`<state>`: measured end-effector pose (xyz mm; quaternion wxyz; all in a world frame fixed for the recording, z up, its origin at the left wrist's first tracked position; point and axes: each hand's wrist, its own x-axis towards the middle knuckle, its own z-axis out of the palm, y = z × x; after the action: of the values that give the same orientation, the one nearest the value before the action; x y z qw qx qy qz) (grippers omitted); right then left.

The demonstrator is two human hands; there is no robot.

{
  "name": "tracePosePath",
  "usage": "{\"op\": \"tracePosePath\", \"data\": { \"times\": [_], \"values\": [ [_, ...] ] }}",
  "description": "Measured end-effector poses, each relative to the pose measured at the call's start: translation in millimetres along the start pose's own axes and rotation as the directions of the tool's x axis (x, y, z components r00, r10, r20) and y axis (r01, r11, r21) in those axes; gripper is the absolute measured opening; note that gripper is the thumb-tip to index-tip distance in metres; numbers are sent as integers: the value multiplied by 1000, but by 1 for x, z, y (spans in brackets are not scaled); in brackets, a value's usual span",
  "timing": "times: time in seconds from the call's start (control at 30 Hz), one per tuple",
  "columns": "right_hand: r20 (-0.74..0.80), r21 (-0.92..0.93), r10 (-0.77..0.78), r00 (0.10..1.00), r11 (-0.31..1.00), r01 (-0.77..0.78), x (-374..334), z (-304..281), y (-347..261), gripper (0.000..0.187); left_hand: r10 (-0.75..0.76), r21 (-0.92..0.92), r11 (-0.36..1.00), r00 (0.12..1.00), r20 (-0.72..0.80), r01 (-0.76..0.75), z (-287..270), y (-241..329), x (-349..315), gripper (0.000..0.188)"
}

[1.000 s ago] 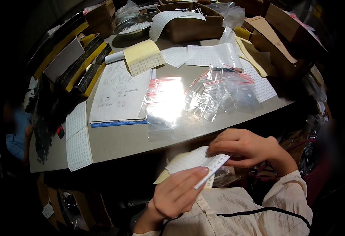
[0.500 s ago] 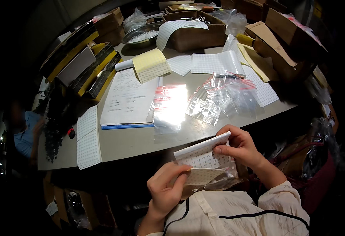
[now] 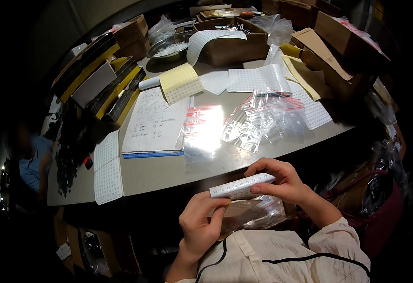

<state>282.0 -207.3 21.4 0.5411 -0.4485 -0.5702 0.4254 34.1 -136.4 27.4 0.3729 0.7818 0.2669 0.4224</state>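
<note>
Above my lap, a folded white sheet of small round printed stickers (image 3: 241, 187) is stretched between my hands. My right hand (image 3: 284, 179) pinches its right end, thumb in front and fingers behind. Thumb and forefinger of my left hand (image 3: 200, 219) are closed on the sheet's lower left part, with a small yellowish edge showing at the fingertips. A clear plastic bag (image 3: 263, 218) lies just below the sheet, against my shirt; the hands partly cover it.
On the grey table lie zip bags (image 3: 263, 115), a handwritten paper stack (image 3: 152, 125), a yellow sticker roll (image 3: 182, 84) and a white sticker sheet (image 3: 107, 172). Behind stand a metal bowl (image 3: 161, 53) and a cardboard box (image 3: 234, 47). A person in blue (image 3: 36, 162) is at far left.
The sheet's upper edge has been folded toward me, so a printed strip now faces up along it. My right hand has shifted slightly left and down; my left hand stays nearly in place.
</note>
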Motion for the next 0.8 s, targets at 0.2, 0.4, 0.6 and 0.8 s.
{"op": "tracePosePath", "data": {
  "times": [0.2,0.4,0.6,0.8],
  "values": [
    [-94,11,11,996,1000,-10,-2,8,2,27,8,-164,987,997,75,4,-2,1,8,25],
    [-87,-207,-118,989,973,98,-1,12,-1,20,-226,-373,890,965,134,261,-5,-4,4,24],
    [-86,-283,-114,990,955,86,1,13,-8,13,-176,-317,928,980,96,198,-6,-12,2,27],
    [-78,-162,-72,994,985,59,5,19,-1,12,-224,-445,858,967,124,256,-5,-16,0,26]
  ]
}}
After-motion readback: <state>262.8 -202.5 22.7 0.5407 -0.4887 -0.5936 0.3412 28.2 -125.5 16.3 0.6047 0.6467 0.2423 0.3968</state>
